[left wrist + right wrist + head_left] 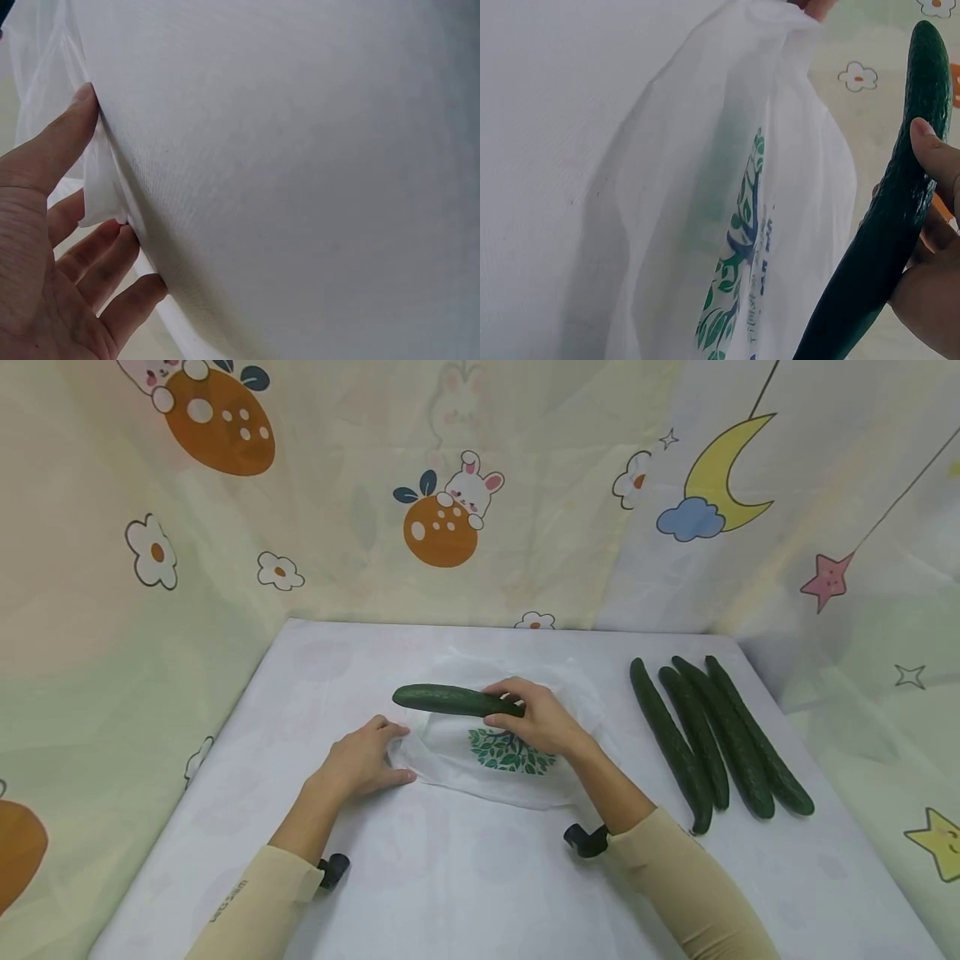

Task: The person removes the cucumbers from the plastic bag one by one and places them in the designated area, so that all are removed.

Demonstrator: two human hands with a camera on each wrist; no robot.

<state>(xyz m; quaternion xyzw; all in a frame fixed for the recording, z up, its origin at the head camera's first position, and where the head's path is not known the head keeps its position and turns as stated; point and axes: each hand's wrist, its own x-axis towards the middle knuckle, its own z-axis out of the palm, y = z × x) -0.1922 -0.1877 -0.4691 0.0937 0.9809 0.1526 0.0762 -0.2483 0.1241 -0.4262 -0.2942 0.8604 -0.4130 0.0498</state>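
My right hand [543, 718] grips a dark green cucumber [442, 698] near one end, thumb on one side and fingers on the other. The cucumber points left, above a white plastic bag [450, 758] printed with a green leafy tree. At the bag's left end is my left hand [358, 758], thumb and fingers spread apart with their tips at the thin plastic. In the left wrist view, a fold of the bag [105, 187] lies between the thumb and the fingers. The right wrist view shows the cucumber [889, 217] beside the raised bag [667, 217].
Several more cucumbers [671, 739] lie side by side at the right of the white-covered table [465, 877]. A patterned cloth [540, 510] hangs behind the table and along its sides. A black wrist camera [585, 841] shows at the right sleeve, another [334, 870] at the left.
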